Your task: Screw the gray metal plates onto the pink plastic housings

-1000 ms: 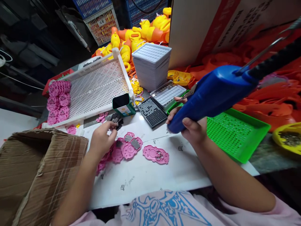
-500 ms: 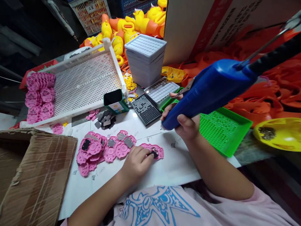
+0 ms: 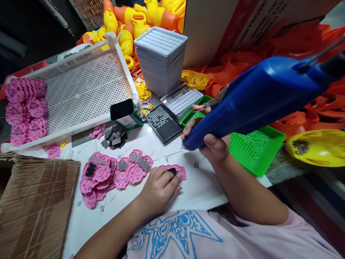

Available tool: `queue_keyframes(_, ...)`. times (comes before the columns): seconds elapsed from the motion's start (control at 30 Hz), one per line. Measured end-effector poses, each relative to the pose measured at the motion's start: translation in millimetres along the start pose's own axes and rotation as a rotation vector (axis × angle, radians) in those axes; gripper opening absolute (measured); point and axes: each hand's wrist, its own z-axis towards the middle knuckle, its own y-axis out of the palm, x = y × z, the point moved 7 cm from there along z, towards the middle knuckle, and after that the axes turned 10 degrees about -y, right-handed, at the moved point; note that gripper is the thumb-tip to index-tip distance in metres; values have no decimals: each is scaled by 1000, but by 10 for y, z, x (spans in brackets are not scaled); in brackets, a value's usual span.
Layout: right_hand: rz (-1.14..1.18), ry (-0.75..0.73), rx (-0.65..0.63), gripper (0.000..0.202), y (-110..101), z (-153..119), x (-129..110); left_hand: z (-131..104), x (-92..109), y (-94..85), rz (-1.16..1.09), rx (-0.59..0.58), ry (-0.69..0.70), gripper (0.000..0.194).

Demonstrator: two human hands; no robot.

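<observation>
My left hand (image 3: 160,185) rests on the table with its fingers curled over a pink plastic part (image 3: 182,173), pressing it down. A small black square plate (image 3: 171,171) lies on that part beside the fingertips, which partly cover both. My right hand (image 3: 212,144) is wrapped around a blue electric screwdriver (image 3: 242,102), held tilted with its nose down to the left, above the table. A thin metal piece (image 3: 219,97) runs along the tool's side near the fingers. Left of my left hand lie pink parts with grey plates (image 3: 134,167) and a pile of pink parts (image 3: 98,174).
Loose dark square plates (image 3: 115,136) lie by a green-rimmed box (image 3: 126,113). Behind are a black perforated screw tray (image 3: 164,123), stacked white trays (image 3: 161,54) and a white crate (image 3: 86,86) of pink parts. A green basket (image 3: 256,149), yellow bowl (image 3: 318,147) and cardboard box (image 3: 37,201) flank the table.
The black plate has shifted up and left on the pink part, and my left fingers have moved to its near right side. The right hand keeps the screwdriver raised. The view has shifted slightly.
</observation>
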Motion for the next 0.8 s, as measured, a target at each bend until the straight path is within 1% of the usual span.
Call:
queue_keyframes(0.1,-1,-12,-6,43,-18,-7,-2,8,-71,-44,-58,10,-65,22)
queue_keyframes(0.2,-19,-23,-24,39,-30,-8,-7,13,-160,-65,-30,9,-121,17)
queue_keyframes(0.4,-71,-10,-47,42,-45,5,7,32,-172,3,-2,-35,-103,18)
queue_keyframes(0.6,-95,-20,-45,42,-73,-6,27,51,-186,63,-88,-52,-122,18)
queue_keyframes(0.8,-96,-48,-106,37,-56,-20,17,75,-196,78,-116,-66,-108,20)
